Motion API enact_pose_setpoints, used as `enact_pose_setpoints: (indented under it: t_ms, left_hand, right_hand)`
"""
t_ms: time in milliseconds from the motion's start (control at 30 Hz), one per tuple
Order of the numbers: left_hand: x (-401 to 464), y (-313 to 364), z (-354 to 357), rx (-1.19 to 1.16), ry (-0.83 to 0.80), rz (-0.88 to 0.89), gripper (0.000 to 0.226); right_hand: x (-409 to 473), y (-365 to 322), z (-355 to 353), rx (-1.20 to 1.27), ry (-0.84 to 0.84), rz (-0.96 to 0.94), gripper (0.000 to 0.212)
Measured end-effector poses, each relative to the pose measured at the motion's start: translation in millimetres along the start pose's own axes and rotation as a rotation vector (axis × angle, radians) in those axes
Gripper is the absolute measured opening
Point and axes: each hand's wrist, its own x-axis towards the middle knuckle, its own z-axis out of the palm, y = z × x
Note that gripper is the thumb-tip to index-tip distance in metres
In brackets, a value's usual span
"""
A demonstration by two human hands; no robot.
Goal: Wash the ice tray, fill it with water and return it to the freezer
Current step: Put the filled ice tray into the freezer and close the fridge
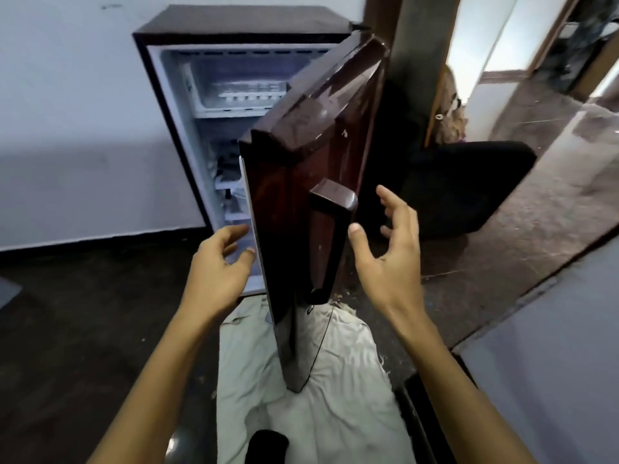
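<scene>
**Both hands free at the half-open fridge door**

The small dark maroon glossy refrigerator (pixel 234 25) stands against the wall, its door (pixel 301 182) swung partway out. In the freezer compartment at the top lies the white plastic ice tray (pixel 249 94). The left hand (pixel 217 272) hovers beside the door's inner edge, fingers relaxed and holding nothing. The right hand (pixel 388 256) is spread near the curved maroon door handle (pixel 330 236), not gripping it. A crumpled white cloth (pixel 328 390) lies on the floor below.
</scene>
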Motion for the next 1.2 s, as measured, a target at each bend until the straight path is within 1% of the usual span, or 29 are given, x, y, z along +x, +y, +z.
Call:
enact_pose_setpoints:
  t_ms: [67, 133, 233, 300, 400, 467, 533, 700, 833, 900, 1100, 1200]
  left_hand:
    - [5.6, -16.0, -12.6, -0.008, 0.008, -0.05, 0.041]
    - [14.3, -29.6, -24.0, -0.017, 0.023, -0.074, 0.042]
    - [32.5, -44.7, -37.4, -0.055, 0.026, -0.1, 0.042]
    - [48.3, -53.4, -45.4, -0.069, 0.032, -0.103, 0.042]
    - [73.8, -66.8, -55.7, -0.055, 0.056, -0.103, 0.046]
    - [94.1, -76.1, -64.5, -0.059, 0.082, -0.102, 0.049]
    - [113.7, -85.3, -71.2, -0.052, 0.084, -0.1, 0.047]
    - [156.9, -106.8, -75.9, -0.051, -0.048, -0.128, 0.051]
    - [199.7, -116.2, -77.4, -0.083, -0.057, -0.186, 0.047]
    - [215.7, -117.1, -75.8, -0.073, -0.067, -0.174, 0.041]
    - [275.4, -135.9, -78.5, -0.052, 0.001, -0.147, 0.039]
    - [299.0, -143.7, -80.2, -0.045, 0.033, -0.159, 0.039]
  right_hand:
    - [2.1, 8.7, 24.4, 0.033, -0.132, 0.047, 0.059]
    - [6.8, 10.5, 51.5, 0.055, -0.26, 0.043, 0.061]
    - [15.6, 7.3, 92.0, 0.098, -0.367, 0.028, 0.062]
    - [24.6, 4.0, 118.9, 0.114, -0.381, 0.031, 0.063]
    - [43.6, -0.9, 156.2, 0.059, -0.428, 0.027, 0.064]
    - [59.2, -6.7, 183.2, 0.046, -0.45, 0.026, 0.058]
    - [74.2, -12.8, 208.8, 0.054, -0.428, 0.041, 0.047]
    - [110.5, -22.1, 264.5, 0.049, -0.464, 0.065, 0.039]
    - [137.5, -27.4, 298.5, 0.022, -0.506, 0.065, 0.034]
    - [146.5, -27.8, 308.6, 0.008, -0.531, 0.058, 0.034]
    - [193.9, -21.2, 353.9, -0.021, -0.594, 0.025, 0.037]
    - [215.7, -18.7, 370.3, -0.011, -0.623, 0.032, 0.033]
